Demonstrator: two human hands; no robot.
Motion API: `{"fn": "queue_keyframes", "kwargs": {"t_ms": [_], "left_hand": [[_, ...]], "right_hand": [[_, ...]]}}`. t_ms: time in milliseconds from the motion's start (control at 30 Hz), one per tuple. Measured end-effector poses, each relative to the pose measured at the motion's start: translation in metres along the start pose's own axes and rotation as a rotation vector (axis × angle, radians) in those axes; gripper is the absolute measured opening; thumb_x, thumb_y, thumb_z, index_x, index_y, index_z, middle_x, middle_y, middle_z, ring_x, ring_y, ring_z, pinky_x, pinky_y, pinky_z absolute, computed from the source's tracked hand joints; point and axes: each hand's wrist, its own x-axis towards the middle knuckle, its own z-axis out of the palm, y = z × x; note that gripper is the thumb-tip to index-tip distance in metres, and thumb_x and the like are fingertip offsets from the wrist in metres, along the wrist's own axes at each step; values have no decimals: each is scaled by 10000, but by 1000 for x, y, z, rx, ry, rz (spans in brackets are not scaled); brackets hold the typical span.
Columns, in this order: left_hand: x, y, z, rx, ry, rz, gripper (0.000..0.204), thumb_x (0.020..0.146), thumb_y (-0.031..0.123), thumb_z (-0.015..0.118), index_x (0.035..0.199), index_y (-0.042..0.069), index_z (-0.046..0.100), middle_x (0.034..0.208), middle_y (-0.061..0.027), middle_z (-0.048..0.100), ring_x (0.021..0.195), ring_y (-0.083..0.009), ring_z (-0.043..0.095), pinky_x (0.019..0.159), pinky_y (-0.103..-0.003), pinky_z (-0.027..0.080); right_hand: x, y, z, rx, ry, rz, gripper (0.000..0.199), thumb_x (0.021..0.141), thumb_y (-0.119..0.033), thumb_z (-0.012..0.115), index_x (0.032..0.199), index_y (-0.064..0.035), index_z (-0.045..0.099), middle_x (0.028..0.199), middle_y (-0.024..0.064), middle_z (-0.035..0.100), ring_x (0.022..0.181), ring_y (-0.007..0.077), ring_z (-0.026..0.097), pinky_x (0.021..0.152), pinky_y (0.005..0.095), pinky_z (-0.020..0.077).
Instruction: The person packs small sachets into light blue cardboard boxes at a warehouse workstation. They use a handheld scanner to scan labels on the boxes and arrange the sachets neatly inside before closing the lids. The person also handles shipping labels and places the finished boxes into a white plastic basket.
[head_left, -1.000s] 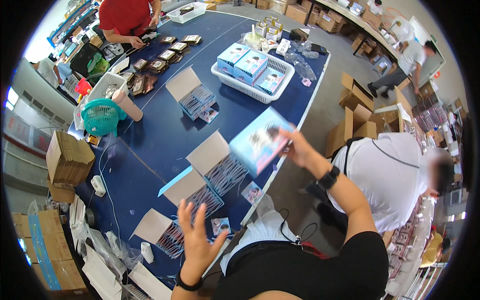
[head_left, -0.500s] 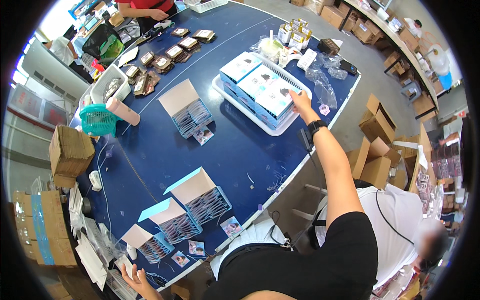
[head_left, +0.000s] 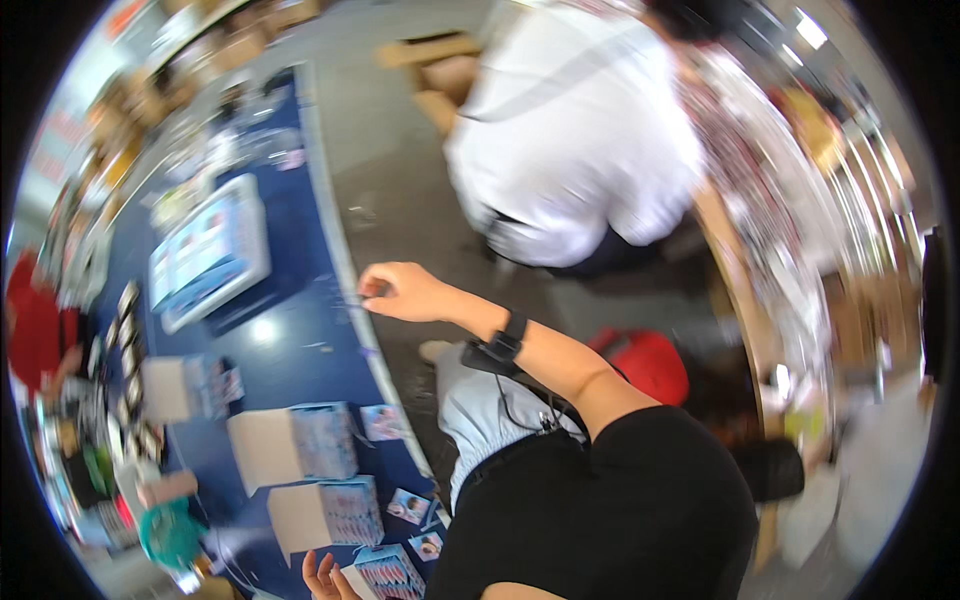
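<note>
My right hand [head_left: 405, 291] hovers by the table's long edge, its fingers loosely curled toward the thumb and nothing visible in them. At the lower edge my left hand [head_left: 328, 580] is open, fingers apart, beside the nearest open box of packets [head_left: 390, 572]. Two more blue boxes with raised white lids, a middle one [head_left: 352, 512] and a larger one [head_left: 325, 440], stand beyond it, filled with thin packets. Small picture cards [head_left: 382, 422] lie beside them. Farther off, a white basket [head_left: 262, 235] holds closed blue boxes [head_left: 195, 255]. Motion blurs much of the view.
Another open box [head_left: 205, 387] stands on the blue table [head_left: 300, 340]. A teal basket [head_left: 168, 535] and a pink bottle [head_left: 168, 488] are at the left. A person in white [head_left: 580, 140] sits behind me, near a red object [head_left: 645, 365] and a cluttered second table.
The view has swung far to the right. My right hand has let go of the blue box in the white basket and drawn back to the table edge. My left hand stays near the small open box.
</note>
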Motion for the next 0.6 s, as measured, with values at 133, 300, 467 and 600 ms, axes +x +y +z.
{"fn": "queue_keyframes", "kwargs": {"t_ms": [133, 300, 467, 600], "left_hand": [[-21, 2, 33, 31, -266, 151, 428, 874, 39, 526, 1278, 6, 388, 1121, -150, 525, 988, -203, 518, 858, -292, 419], [-60, 26, 84, 86, -512, 276, 425, 879, 64, 529, 1276, 4, 393, 1133, -152, 523, 997, -209, 518, 864, -300, 418], [-76, 26, 112, 180, -656, 260, 446, 886, 126, 541, 1283, 8, 379, 1080, -134, 533, 994, -217, 506, 869, -330, 417], [-74, 33, 135, 480, -636, 209, 467, 876, 148, 555, 1282, -8, 382, 1108, -155, 537, 999, -224, 518, 891, -326, 418]], "right_hand": [[-155, -36, -71, 194, 221, 290, 186, 794, -148, 620, 944, -44, 587, 840, 77, 624, 657, 151, 612, 579, 277, 485], [-378, -11, -162, 286, 829, 560, 251, 791, -100, 618, 1017, -13, 551, 807, 80, 614, 613, 140, 601, 504, 255, 473], [-583, 62, -264, -274, 2094, 1045, 794, 618, -320, 768, 1179, 88, 383, 1188, 296, 394, 1106, 385, 427, 950, 424, 372], [-701, 63, -328, 103, 2476, 1293, 1015, 591, -439, 775, 1234, 156, 262, 1244, 312, 333, 1150, 391, 407, 960, 420, 376]]}}
